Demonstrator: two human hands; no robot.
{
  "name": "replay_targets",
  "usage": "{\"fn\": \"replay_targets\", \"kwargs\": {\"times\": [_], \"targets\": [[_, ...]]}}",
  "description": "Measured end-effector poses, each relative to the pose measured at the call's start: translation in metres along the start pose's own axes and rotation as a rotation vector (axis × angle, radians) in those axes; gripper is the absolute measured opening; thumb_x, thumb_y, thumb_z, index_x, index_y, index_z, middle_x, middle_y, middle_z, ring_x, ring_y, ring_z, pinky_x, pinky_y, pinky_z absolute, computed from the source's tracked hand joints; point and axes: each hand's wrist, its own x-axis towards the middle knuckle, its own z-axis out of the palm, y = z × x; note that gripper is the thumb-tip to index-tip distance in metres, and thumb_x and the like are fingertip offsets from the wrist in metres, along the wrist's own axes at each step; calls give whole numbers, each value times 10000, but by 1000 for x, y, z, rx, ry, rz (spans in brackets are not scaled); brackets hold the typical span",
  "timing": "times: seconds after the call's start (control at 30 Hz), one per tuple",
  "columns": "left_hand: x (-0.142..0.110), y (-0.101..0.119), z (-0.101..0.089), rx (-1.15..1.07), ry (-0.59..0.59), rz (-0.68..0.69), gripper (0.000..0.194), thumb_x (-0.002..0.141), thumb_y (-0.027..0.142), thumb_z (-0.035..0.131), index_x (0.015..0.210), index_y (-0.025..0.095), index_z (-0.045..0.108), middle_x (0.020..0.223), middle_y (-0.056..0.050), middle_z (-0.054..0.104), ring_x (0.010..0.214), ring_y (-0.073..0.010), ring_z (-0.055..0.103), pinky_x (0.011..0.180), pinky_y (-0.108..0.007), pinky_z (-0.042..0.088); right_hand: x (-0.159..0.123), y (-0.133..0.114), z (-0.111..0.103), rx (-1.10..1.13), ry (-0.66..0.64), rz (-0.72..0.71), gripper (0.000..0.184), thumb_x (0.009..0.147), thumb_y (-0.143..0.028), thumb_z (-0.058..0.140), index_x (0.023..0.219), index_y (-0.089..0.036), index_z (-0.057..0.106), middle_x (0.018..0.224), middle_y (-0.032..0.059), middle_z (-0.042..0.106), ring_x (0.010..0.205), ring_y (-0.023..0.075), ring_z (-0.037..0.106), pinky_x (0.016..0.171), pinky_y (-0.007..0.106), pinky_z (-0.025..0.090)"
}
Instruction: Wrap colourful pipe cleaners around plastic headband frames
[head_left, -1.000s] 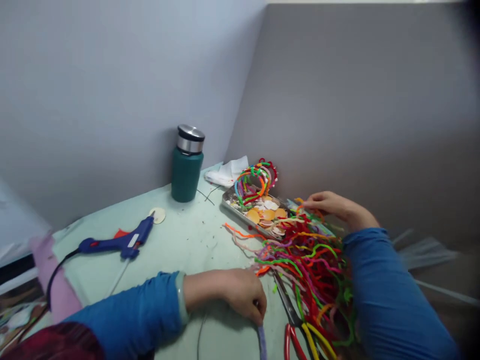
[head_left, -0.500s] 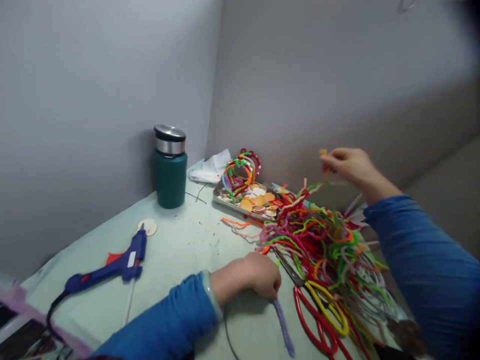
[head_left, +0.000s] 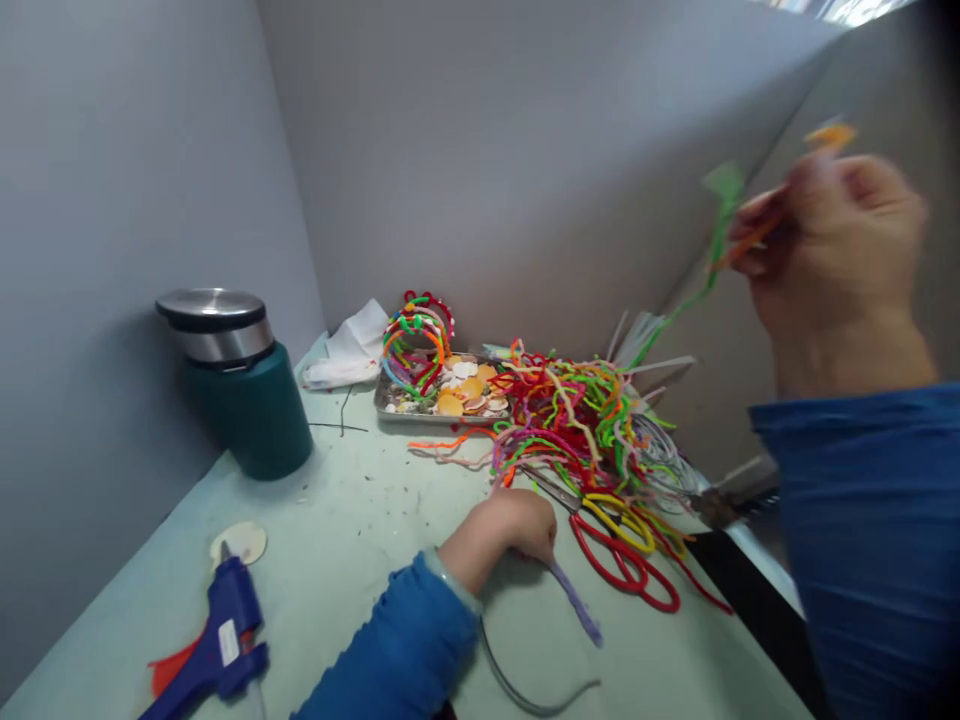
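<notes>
Low on the table, my left hand (head_left: 521, 525) is closed, and a fuzzy purple pipe cleaner (head_left: 577, 603) sticks out from under its fingers. My right hand (head_left: 832, 230) is raised high at the right, blurred, pinching an orange pipe cleaner (head_left: 750, 243). A green pipe cleaner (head_left: 697, 293) trails from the orange one, down toward a tangled heap of colourful pipe cleaners (head_left: 559, 400). Scissors with red and yellow handles (head_left: 626, 550) lie just right of my left hand. A thin grey curved band (head_left: 517, 690) rests in front of it.
A blue glue gun (head_left: 232, 625) lies at the left by a pale disc (head_left: 244, 542). Behind it stands a teal flask (head_left: 259, 415). A metal tray (head_left: 401, 412) of discs and decorated hoops (head_left: 414, 345) sits at the back, near white tissue (head_left: 352, 345).
My right hand has risen and moved right, drawing the orange and green pipe cleaners up from the heap. My left hand keeps its place by the purple one. The view has swung right.
</notes>
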Motion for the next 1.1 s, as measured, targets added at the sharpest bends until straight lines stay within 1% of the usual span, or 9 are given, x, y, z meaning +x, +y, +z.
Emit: {"fn": "replay_targets", "kwargs": {"times": [0.07,0.13,0.3,0.43,0.57,0.67,0.8,0.93,1.1], "targets": [[-3,3,-3,-27,-81,-32,177,642,289,651,729,161,738,567,-30,637,509,-150,538,551,-270,438,-4,1,4,129,-24,-31,210,907,-325,504,741,-201,469,631,-38,574,519,67,579,428,202,270],[-6,4,-4,-77,-116,-52,196,668,301,634,750,151,730,561,-18,623,492,-144,531,542,-270,437,-9,-1,7,-23,-96,136,181,881,-210,568,727,-169,481,591,-21,587,471,57,569,424,189,281],[-11,-3,6,-104,-7,-67,207,669,328,652,776,166,723,582,-3,620,509,-123,521,510,-233,396,-43,0,6,95,-224,229,209,880,-290,574,723,-177,494,562,-36,582,425,59,554,371,167,285],[-20,-10,16,-165,155,-67,217,689,336,652,821,180,726,606,11,633,528,-96,511,522,-202,376,-105,36,0,187,-340,511,351,748,-478,681,685,-190,492,498,-63,534,353,51,461,337,165,297],[-30,-6,21,-150,247,-76,192,695,303,658,822,180,734,661,6,663,573,-94,522,535,-187,371,-162,79,-9,228,-482,622,394,660,-518,721,661,-183,513,518,-37,560,378,61,455,354,171,328],[-35,-1,21,-134,289,-78,188,704,285,660,844,187,737,689,6,679,596,-91,529,546,-175,369,-178,94,-15,228,-473,664,399,664,-550,682,710,-179,541,552,-24,580,406,85,480,378,192,357],[-38,3,23,-109,328,-83,187,702,289,664,844,195,743,709,1,694,616,-98,541,546,-175,363,-164,105,-22,-188,-552,478,398,796,-542,527,792,-155,623,714,51,668,633,173,619,517,248,447],[-39,3,26,-114,351,-101,197,708,313,669,861,215,745,784,-3,716,670,-110,576,564,-179,371,-140,121,-22,-827,-412,130,321,872,-399,473,960,-158,667,963,109,688,907,227,633,770,310,463],[-41,5,28,-110,363,-119,195,730,323,648,872,226,740,809,-4,720,711,-124,598,608,-191,391,-130,137,-14,-1271,-543,172,386,859,-372,516,1126,-119,633,1052,198,658,971,289,635,776,340,457]]}}
